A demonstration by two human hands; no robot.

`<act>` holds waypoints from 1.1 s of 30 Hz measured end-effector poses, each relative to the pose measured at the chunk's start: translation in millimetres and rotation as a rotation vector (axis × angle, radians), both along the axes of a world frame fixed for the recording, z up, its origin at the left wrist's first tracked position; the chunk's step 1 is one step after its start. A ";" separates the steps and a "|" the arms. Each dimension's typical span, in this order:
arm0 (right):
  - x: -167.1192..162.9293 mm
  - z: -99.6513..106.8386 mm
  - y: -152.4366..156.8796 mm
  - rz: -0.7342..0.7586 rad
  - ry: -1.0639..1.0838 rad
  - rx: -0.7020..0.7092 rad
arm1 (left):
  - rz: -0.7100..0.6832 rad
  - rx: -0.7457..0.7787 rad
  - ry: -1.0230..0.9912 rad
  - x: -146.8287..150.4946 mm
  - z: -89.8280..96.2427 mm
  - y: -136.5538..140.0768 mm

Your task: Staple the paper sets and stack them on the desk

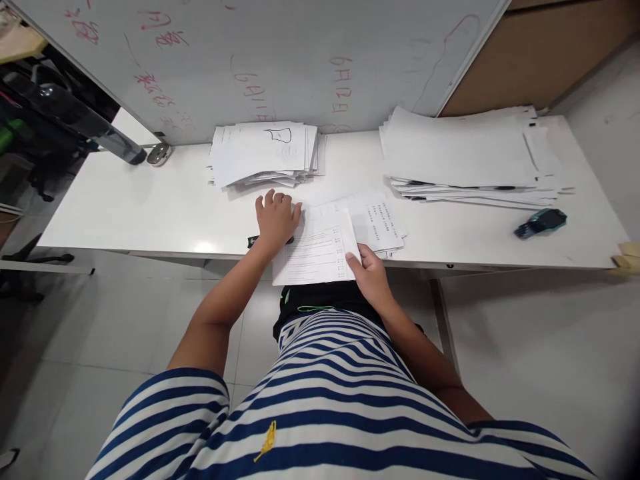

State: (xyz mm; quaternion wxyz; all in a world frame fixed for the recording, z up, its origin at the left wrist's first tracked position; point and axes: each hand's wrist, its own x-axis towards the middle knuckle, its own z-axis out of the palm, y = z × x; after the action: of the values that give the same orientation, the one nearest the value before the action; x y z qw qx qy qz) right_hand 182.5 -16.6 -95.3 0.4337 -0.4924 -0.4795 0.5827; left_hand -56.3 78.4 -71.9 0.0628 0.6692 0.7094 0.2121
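Note:
Printed sheets of paper (320, 250) lie at the front edge of the white table, their lower edge reaching past it toward my body. My right hand (371, 275) pinches their lower right corner, thumb on top. To their left, my left hand (277, 217) is open with fingers spread, its thumb close to the sheets' upper left edge. Partly hidden beneath my left wrist is a small black object (253, 241) whose kind I cannot make out. More printed sheets (383, 223) rest on the table just right of the held ones.
A stack of papers (260, 153) stands at the back, and a larger stack (460, 150) at the right. A blue-black device (541, 223) sits near the right end. At the left are a clear bottle (117, 141) and a small round metallic item (159, 154). A whiteboard (300, 67) rises behind.

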 end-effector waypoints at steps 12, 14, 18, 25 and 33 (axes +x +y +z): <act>1.2 -1.7 -0.8 0.004 -0.018 0.043 | 0.092 0.108 -0.009 -7.3 9.3 1.8; 1.1 -2.9 -1.1 0.002 -0.033 0.021 | 0.091 0.191 -0.051 -10.7 15.7 -1.1; 3.1 -6.6 -2.2 0.041 -0.112 -0.051 | 0.087 0.345 -0.110 -18.0 20.0 -20.7; 10.8 15.7 13.5 0.042 -0.225 0.082 | 0.095 0.293 0.063 -33.1 -23.9 -69.4; 34.2 49.7 24.9 -0.025 -0.292 0.153 | 0.221 0.344 0.144 -35.7 -48.5 -64.2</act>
State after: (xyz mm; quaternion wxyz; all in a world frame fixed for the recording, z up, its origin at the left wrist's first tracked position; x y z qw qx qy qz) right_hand 216.7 8.3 -45.6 0.4030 -0.5433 -0.5743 0.4611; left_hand -92.0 14.2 -120.4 -0.1266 0.6018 0.7344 0.2872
